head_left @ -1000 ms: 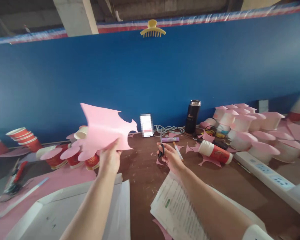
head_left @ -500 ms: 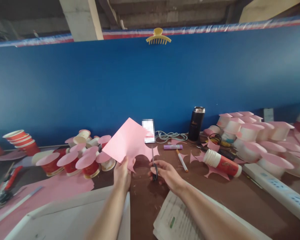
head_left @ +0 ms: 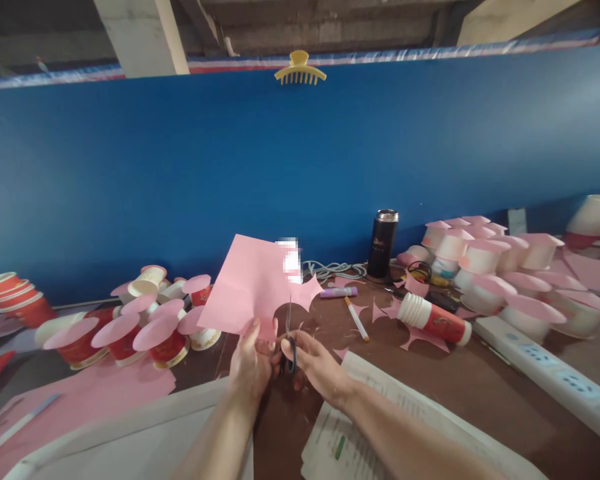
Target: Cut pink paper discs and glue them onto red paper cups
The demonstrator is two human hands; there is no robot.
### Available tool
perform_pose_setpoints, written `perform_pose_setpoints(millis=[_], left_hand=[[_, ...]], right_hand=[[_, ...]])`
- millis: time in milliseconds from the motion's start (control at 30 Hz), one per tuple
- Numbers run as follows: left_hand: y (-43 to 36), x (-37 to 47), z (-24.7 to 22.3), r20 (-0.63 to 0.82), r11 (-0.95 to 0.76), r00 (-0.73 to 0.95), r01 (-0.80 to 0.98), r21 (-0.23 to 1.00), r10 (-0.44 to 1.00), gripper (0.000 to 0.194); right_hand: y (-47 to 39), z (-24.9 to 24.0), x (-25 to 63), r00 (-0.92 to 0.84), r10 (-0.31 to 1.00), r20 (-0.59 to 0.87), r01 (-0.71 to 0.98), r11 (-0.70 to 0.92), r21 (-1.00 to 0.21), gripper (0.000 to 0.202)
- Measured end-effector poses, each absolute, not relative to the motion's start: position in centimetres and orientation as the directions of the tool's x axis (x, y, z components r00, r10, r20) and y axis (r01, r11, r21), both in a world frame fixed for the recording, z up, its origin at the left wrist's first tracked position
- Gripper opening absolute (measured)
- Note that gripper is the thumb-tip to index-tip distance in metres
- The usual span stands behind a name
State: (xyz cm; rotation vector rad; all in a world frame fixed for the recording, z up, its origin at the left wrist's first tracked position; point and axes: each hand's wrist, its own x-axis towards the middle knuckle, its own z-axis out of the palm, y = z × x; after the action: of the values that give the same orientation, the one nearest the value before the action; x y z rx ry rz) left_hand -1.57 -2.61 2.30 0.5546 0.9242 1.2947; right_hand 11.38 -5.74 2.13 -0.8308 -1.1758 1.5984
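Note:
A sheet of pink paper (head_left: 247, 283) is pinched by its lower edge in my left hand (head_left: 253, 360), the thumb lying on top. Its right side has curved cut-outs, with a jagged strip reaching to the right. My right hand (head_left: 315, 363) grips a pair of dark-handled scissors (head_left: 291, 353), blades pointing up and away from me at the paper's cut edge. Both hands are close together above the brown table (head_left: 280, 433). Part of the scissors' handle is hidden by my fingers.
Cups topped with pink discs (head_left: 160, 333) stand left; white cups with pink tops (head_left: 485, 257) cluster right. A black flask (head_left: 383, 243), purple tube (head_left: 339, 292), marker (head_left: 357, 320), fallen cup stack (head_left: 435, 320), power strip (head_left: 545, 367) and printed papers (head_left: 350, 427) lie around.
The pink paper has turned somewhat in my left hand. My right hand and the scissors have come nearer to the left hand. The view has shifted slightly to the right.

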Motion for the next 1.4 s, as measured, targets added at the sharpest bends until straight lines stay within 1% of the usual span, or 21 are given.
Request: perform_pose_setpoints(millis=[33,100,167,267,433,600,700,833,933,1067,1167,1267,1400], left_hand=[[-2.5,-1.3,2.2,-0.255,0.24,0.057,-0.586,0.774,0.965,0.028],[-2.2,-0.9,1.9,-0.209,0.231,0.113,-0.647,0.726,0.971,0.024],[-2.0,-0.6,1.6,-0.16,0.18,0.093,-0.687,0.704,0.983,0.017],[-2.2,-0.4,1.5,-0.141,0.15,0.072,-0.706,0.692,0.987,0.01],[-2.4,0.0,1.6,-0.186,0.184,0.078,-0.724,0.665,0.979,0.01],[-2.0,-0.1,1.1,-0.224,0.182,0.045,-0.744,0.642,0.973,0.004],[-1.7,-0.2,0.7,-0.239,0.175,0.03,-0.769,0.614,0.971,0.006],[-1.6,-0.4,0.7,-0.216,0.168,0.033,-0.749,0.641,0.976,0.009],[-1.7,-0.5,1.0,-0.212,0.173,0.036,-0.72,0.672,0.977,0.013],[-1.6,-0.9,1.3,-0.191,0.147,0.014,-0.69,0.709,0.982,0.026],[-1.5,-1.3,1.3,-0.193,0.144,0.002,-0.669,0.729,0.981,0.033],[-1.4,-1.7,1.5,-0.193,0.158,0.021,-0.663,0.732,0.981,0.033],[-1.3,-2.1,1.8,-0.252,0.202,0.018,-0.652,0.73,0.968,0.026]], right_hand=[[-5.6,2.2,11.4,-0.28,0.96,0.013,-0.299,-0.074,-0.951,0.043],[-5.2,2.2,11.5,-0.218,0.976,0.016,-0.3,-0.051,-0.953,0.043],[-5.0,2.3,11.7,-0.172,0.985,0.029,-0.296,-0.023,-0.955,0.041],[-4.8,2.2,11.9,-0.11,0.992,0.055,-0.299,0.02,-0.954,0.04],[-4.5,1.8,12.0,-0.027,0.997,0.066,-0.286,0.056,-0.957,0.038],[-3.7,1.2,11.7,0.057,0.995,0.081,-0.358,0.096,-0.929,0.037],[-3.5,1.2,11.7,0.078,0.996,0.053,-0.365,0.078,-0.928,0.038],[-3.6,1.3,12.2,0.1,0.994,0.037,-0.312,0.066,-0.948,0.039],[-3.6,1.4,12.4,0.133,0.99,0.038,-0.31,0.078,-0.948,0.041],[-3.4,1.5,12.5,0.187,0.982,0.014,-0.318,0.074,-0.945,0.044],[-3.3,1.6,12.7,0.195,0.981,-0.009,-0.322,0.055,-0.945,0.045],[-3.3,1.7,13.0,0.174,0.985,0.01,-0.328,0.068,-0.942,0.046],[-3.0,1.7,13.6,0.144,0.989,0.042,-0.292,0.083,-0.953,0.043]])
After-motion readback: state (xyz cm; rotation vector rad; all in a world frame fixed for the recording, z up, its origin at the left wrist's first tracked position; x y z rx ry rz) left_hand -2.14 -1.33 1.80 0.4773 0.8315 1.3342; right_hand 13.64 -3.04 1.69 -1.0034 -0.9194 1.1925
